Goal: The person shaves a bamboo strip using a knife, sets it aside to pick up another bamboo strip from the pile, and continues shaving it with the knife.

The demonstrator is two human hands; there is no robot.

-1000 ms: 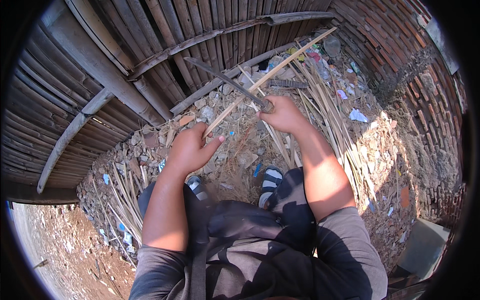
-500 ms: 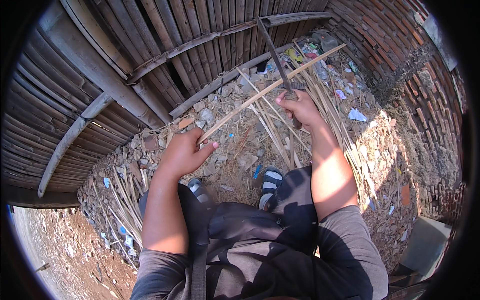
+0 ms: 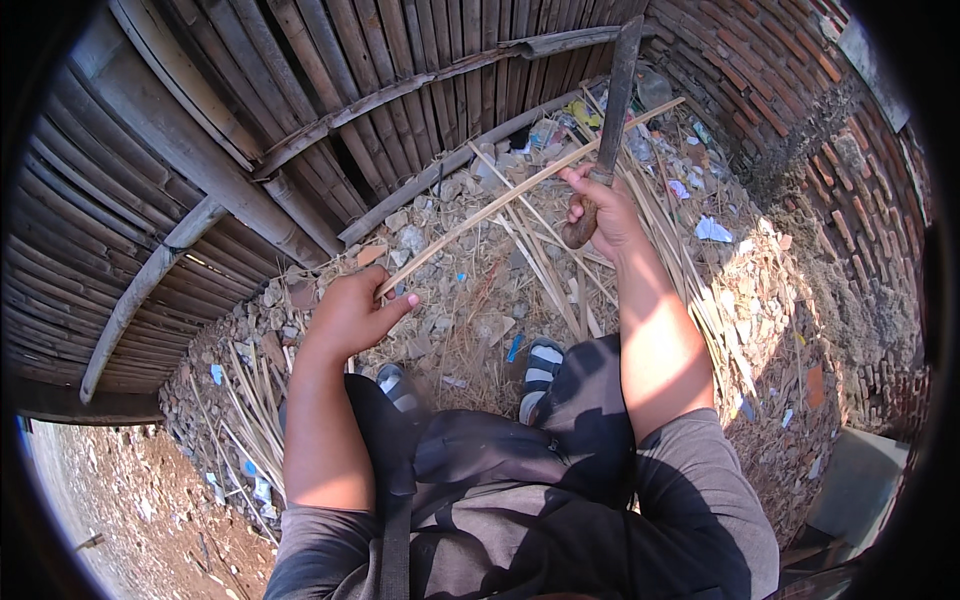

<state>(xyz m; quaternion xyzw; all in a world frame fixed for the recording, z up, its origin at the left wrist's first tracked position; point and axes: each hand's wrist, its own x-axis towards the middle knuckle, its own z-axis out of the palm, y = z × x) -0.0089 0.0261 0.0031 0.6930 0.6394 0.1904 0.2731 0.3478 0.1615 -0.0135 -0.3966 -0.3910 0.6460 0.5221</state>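
My left hand [image 3: 350,312] is closed around the near end of a long, pale bamboo strip [image 3: 480,216], which slants up and away to the right. In my right hand [image 3: 608,212] is a machete [image 3: 620,95] with a dark blade and a curved brown wooden handle. Its blade points away from me, nearly upright in the view, and crosses the strip toward the far end. My right thumb and fingertips lie close to the strip; whether they also pinch it I cannot tell.
Several split strips [image 3: 690,275] lie in a bundle to my right, with another pile [image 3: 245,405] at my left. Rubble and litter cover the ground. A bamboo wall [image 3: 400,110] rises ahead and left, a brick wall [image 3: 800,110] at the right. My sandalled feet [image 3: 541,370] are below.
My right hand has turned the machete, so its blade swung from leaning left to nearly upright and its broad side shows. My left hand has shifted slightly left and nearer with the bamboo strip.
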